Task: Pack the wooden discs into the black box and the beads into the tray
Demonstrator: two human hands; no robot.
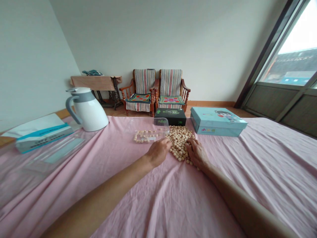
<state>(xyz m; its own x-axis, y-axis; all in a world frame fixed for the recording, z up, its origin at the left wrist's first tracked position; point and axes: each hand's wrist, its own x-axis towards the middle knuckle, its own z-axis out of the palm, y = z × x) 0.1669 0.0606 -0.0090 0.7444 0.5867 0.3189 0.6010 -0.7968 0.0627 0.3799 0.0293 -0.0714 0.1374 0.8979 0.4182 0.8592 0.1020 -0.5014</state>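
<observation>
A heap of pale beige, round nuts or seeds (178, 140) lies on the pink cloth between my two hands; their exact kind is not clear. At the heap's left edge is my left hand (159, 152), its fingers curled together; whatever they hold is hidden. My right hand (197, 153) rests against the right side of the heap, fingers a little bent and apart, touching the nuts. Left of the heap, a clear plastic box (148, 127) has several of the same nuts in its bottom.
Behind the heap are a black box (170, 116) and a light blue box (218, 122). To the left stand a white jug with a grey handle (89, 110), a tissue pack (42, 134) and a clear plastic lid or tray (61, 152). Two wooden chairs (170, 86) are beyond the table.
</observation>
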